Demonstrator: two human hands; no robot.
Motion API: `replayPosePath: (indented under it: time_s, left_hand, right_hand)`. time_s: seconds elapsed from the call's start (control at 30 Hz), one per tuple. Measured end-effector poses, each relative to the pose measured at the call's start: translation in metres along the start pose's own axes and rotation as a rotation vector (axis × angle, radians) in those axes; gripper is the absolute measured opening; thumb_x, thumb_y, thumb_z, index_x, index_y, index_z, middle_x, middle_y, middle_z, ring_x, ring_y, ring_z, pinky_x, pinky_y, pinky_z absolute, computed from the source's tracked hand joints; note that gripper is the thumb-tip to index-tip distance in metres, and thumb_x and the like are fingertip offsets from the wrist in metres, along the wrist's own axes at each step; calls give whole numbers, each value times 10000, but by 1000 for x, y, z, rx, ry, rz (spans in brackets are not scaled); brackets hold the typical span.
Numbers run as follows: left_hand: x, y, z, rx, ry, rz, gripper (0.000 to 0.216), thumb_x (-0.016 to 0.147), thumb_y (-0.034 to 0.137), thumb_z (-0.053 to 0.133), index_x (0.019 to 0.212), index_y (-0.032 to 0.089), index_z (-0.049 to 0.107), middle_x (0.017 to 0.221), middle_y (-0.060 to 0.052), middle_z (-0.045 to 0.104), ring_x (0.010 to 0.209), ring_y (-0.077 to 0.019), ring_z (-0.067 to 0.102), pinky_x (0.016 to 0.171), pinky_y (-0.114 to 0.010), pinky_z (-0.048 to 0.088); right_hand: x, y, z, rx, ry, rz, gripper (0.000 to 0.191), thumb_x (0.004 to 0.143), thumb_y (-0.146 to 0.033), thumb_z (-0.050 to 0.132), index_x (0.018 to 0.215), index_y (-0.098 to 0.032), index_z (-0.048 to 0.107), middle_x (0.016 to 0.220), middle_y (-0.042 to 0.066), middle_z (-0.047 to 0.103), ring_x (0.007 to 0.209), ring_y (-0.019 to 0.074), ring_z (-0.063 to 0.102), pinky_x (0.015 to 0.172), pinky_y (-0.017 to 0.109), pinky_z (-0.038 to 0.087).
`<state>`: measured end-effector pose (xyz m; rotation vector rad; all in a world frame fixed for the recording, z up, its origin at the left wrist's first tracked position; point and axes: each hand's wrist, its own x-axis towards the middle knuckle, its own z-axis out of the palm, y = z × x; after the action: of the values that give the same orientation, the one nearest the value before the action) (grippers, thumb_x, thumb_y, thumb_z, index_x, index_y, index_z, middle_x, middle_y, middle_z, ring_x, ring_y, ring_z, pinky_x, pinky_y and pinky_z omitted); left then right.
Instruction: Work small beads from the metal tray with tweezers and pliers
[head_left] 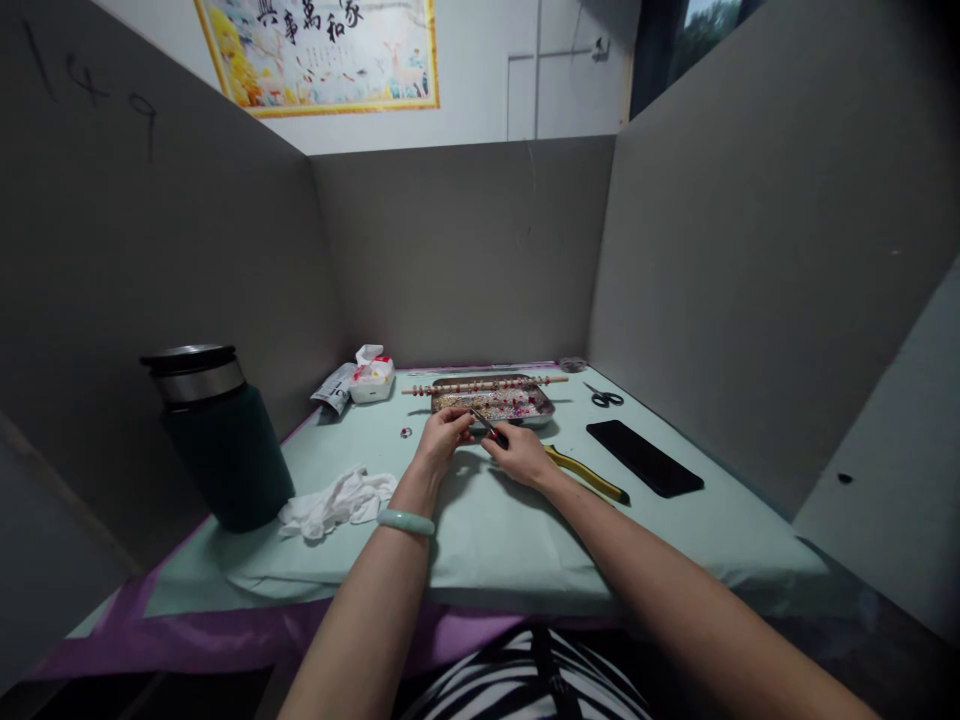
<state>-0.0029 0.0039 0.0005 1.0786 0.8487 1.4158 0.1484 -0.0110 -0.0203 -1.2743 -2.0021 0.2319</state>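
Note:
My left hand (442,435), with a pale green bangle (406,521) on its wrist, is pinched closed just in front of a metal tray of small beads (541,415); what its fingertips hold is too small to make out. My right hand (521,455) is closed round a small plier-like tool (486,424) whose tip points toward the left fingers. A stick threaded with beads (487,385) lies across the tray's far rim. Yellow-handled pliers (589,473) lie beside my right wrist.
A dark green flask (217,440) stands at the left with a crumpled white cloth (337,503) beside it. A tissue pack (371,378), scissors (604,398), a black phone (643,457) and a small ring (406,432) lie on the pale green mat. Grey partitions enclose the desk.

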Motion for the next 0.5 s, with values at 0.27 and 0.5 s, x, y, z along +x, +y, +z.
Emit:
replayPosePath:
  time_s: [0.27, 0.5]
  left_hand:
    - [2, -3, -2, 119, -6, 53, 217, 599, 219, 721, 718, 87, 595, 596, -7, 572, 488, -73, 513, 521, -229, 433]
    - [0, -2, 0, 224, -31, 116, 195, 629, 233, 685, 746, 111, 589, 623, 4, 575, 478, -62, 492, 505, -215, 429]
  right_hand:
    - [-1, -1, -2, 34, -35, -19, 258, 827, -389, 491, 847, -164, 616, 788, 40, 645, 684, 146, 546, 601, 225, 322]
    - [-2, -2, -2, -15, -29, 3, 243, 836, -373, 481, 842, -171, 615, 799, 46, 655, 705, 151, 559, 621, 228, 329]
